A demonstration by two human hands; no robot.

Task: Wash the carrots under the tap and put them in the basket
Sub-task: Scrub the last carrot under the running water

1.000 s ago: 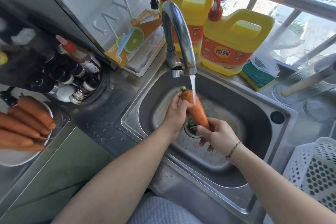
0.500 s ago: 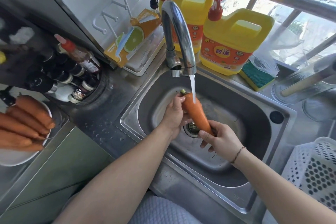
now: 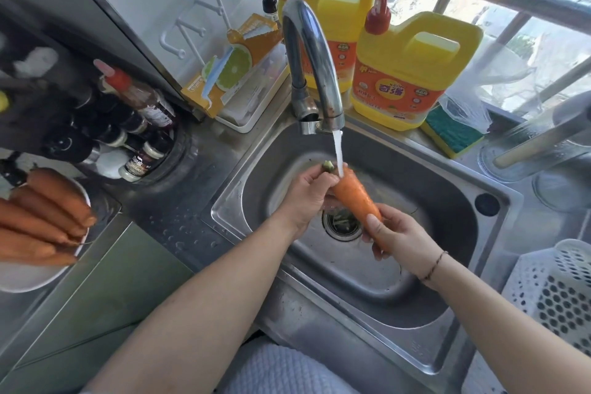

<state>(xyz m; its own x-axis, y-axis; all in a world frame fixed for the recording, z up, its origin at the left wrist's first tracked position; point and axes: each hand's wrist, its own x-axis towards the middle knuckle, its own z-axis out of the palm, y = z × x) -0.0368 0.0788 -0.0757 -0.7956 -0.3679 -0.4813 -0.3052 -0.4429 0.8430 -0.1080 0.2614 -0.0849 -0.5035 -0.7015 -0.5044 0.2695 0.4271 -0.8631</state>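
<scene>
An orange carrot (image 3: 353,193) is held slanted over the steel sink (image 3: 425,198), its stem end up under the running water from the chrome tap (image 3: 311,64). My left hand (image 3: 305,197) grips the thick stem end. My right hand (image 3: 398,233) grips the thin lower end above the drain. Several more carrots (image 3: 41,217) lie on a white plate (image 3: 28,277) at the far left. A white perforated basket (image 3: 556,293) stands at the right edge, only partly in view.
Two yellow detergent jugs (image 3: 412,73) stand behind the sink on the window ledge, beside a green sponge (image 3: 452,134). Sauce bottles (image 3: 134,125) crowd a round rack left of the sink. A glass lid (image 3: 524,150) lies at the right.
Both hands have turned and shifted the carrot slightly under the stream; my right hand has slid a little lower along its thin end. The water keeps running.
</scene>
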